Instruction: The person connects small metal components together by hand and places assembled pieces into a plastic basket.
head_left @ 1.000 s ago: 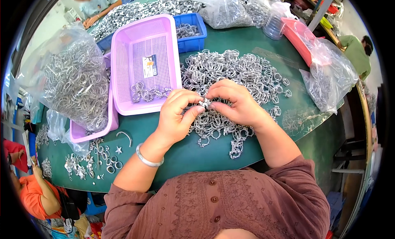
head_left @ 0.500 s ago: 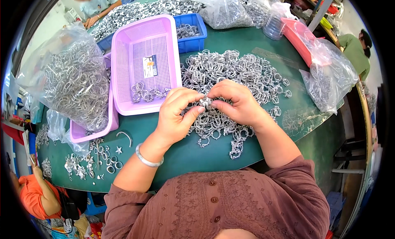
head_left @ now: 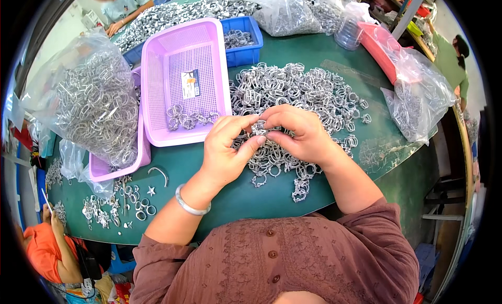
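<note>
My left hand [head_left: 226, 147] and my right hand [head_left: 299, 134] meet over a pile of silver-grey metal rings [head_left: 293, 87]. Between their fingertips they pinch one small ring [head_left: 259, 128], partly covered by my fingers. Both thumbs press it from below, the index fingers from above. Just left of my left hand stands a pink perforated basket [head_left: 157, 95], with a small heap of rings [head_left: 191, 119] at its near end and a label on its bottom. A pale bangle sits on my left wrist.
Left of the basket, a clear bag of rings [head_left: 97, 100] rests in another pink tray [head_left: 117, 173]. Loose rings and small star pieces [head_left: 151, 190] lie front left. A blue bin [head_left: 243, 54] stands behind. At right are a red tray [head_left: 379, 53] and plastic bag [head_left: 418, 89]. Co-workers are around.
My hands have shifted slightly, and the ring between my fingertips has turned a little. The people at the right and lower left have moved.
</note>
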A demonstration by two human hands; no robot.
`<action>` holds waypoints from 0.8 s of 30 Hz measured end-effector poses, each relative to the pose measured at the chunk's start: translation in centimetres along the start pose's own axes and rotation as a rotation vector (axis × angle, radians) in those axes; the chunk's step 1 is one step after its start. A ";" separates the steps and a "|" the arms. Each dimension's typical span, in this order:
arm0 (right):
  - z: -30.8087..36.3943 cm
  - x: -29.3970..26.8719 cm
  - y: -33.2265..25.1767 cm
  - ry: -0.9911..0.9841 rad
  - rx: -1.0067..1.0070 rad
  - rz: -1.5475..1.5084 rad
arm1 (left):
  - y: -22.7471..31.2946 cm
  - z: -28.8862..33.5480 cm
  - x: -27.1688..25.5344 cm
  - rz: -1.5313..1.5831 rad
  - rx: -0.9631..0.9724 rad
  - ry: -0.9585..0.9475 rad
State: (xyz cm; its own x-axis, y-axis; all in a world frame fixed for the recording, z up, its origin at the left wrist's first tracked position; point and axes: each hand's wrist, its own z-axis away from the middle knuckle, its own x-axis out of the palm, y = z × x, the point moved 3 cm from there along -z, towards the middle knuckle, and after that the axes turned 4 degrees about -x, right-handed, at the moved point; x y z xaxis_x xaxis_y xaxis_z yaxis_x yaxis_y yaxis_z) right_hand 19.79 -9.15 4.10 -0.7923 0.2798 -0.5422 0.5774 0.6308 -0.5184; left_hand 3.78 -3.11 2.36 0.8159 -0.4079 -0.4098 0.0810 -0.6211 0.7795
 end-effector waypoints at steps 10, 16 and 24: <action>0.1 -0.1 0.2 0.046 0.006 -0.029 | -1.0 0.4 0.5 0.140 -0.042 0.057; 0.1 -0.1 0.3 0.060 0.017 -0.057 | -1.3 0.2 0.3 0.118 -0.003 0.039; 0.5 -0.5 1.0 0.103 0.178 -0.282 | -1.3 0.1 0.1 0.167 0.014 0.048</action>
State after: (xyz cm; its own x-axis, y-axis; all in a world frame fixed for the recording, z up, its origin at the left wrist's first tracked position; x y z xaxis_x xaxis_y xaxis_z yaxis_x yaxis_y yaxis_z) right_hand 20.82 -8.99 3.54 -0.9360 0.1896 -0.2965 0.3511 0.5603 -0.7501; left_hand 3.74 -2.39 1.25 0.8439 -0.4740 -0.2512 -0.0662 -0.5567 0.8281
